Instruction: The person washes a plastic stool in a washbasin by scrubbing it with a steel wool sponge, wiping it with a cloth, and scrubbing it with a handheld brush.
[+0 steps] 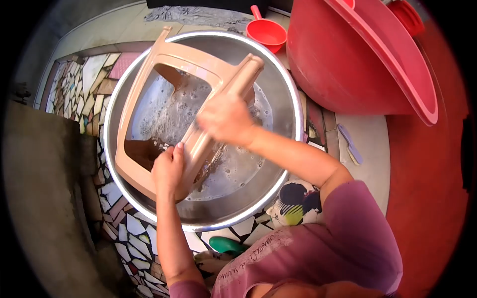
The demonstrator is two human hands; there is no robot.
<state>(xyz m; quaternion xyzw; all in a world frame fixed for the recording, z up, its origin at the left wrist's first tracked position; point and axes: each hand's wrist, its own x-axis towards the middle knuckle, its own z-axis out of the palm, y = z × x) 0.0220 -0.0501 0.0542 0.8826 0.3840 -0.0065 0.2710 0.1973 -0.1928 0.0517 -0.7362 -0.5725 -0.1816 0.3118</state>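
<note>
The stool lies tilted inside the basin, its lower parts in the sudsy water and its upper leg and edges above the surface; your left hand is closed over the near part of that leg, thumb on top, fingers partly hidden; your right hand is curled on the same leg farther up, blurred, so you cannot tell how tightly it is closed or whether it has anything under the palm.

As for progress, the stool is wet in places and not yet out of the basin; the exposed leg looks smooth, with no thick foam on it; judging from that, the work is under way rather than finished, though which sides are done cannot be told; the brush lies on the floor, apart from your hands; the dipper sits just beyond the rim, near the red tub.
</note>
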